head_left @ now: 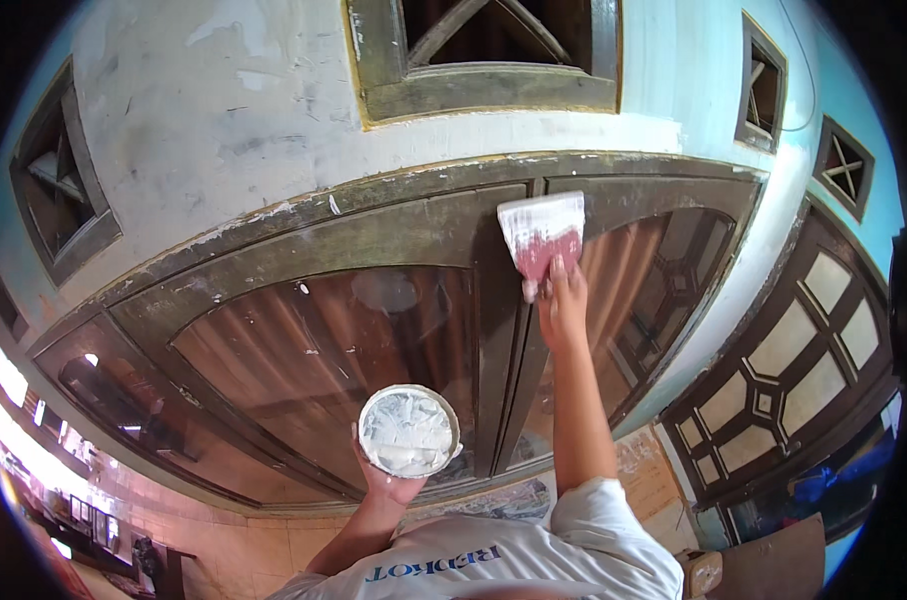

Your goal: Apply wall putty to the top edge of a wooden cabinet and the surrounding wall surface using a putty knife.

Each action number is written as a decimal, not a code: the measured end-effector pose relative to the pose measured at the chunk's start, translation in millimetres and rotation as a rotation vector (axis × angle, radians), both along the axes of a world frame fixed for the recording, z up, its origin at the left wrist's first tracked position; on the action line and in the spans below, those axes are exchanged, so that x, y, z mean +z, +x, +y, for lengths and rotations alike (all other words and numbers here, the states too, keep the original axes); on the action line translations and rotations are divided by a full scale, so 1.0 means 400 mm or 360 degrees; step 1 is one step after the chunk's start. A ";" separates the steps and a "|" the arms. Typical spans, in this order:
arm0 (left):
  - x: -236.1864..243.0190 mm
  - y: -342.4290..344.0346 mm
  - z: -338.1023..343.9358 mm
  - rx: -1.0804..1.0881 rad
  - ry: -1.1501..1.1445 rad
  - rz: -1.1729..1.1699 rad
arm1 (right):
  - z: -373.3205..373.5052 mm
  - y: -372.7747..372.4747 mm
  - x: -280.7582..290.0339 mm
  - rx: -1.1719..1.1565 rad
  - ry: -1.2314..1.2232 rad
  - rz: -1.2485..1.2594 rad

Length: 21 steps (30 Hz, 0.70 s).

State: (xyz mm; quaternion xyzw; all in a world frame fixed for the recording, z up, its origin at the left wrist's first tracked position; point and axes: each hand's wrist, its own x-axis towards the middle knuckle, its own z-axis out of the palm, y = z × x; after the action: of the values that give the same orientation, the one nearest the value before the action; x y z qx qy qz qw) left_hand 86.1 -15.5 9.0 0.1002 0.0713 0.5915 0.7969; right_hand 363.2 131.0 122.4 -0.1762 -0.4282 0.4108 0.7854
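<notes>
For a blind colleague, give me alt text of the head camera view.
The right hand presses a wide putty knife against a wooden window frame, while the left hand holds up a round bowl of white filler.

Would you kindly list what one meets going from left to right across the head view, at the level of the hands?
Left window pane → round bowl of white putty in the left hand → wide putty scraper in the right hand → panelled door.

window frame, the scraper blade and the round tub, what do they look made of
Window frame: looks like wood, dull olive-brown, worn, with white smears and chipped edges.
Scraper blade in the right hand: a thin flat sheet, probably metal or plastic, coated white with a reddish patch; hard to tell which.
Round tub in the left hand: likely plastic, caked in white paste.
</notes>
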 end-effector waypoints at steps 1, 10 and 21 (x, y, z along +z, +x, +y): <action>-0.008 -0.007 -0.002 0.0016 0.0007 -0.0006 | -0.033 -0.013 -0.043 -0.0012 -0.0107 0.0047; -0.035 -0.037 0.005 0.0052 -0.0080 -0.0010 | -0.217 -0.144 -0.101 0.0416 -0.0703 -0.0743; 0.008 -0.144 -0.019 0.0021 -0.0040 -0.0009 | -0.268 -0.373 -0.019 -0.0294 -0.0215 -0.1807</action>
State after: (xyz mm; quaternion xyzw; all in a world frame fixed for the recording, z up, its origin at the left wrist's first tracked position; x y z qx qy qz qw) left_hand 28.3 -23.2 12.2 0.0881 0.0771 0.5960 0.7944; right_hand 214.2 23.8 115.0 -0.4552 -0.7382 0.2082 0.4523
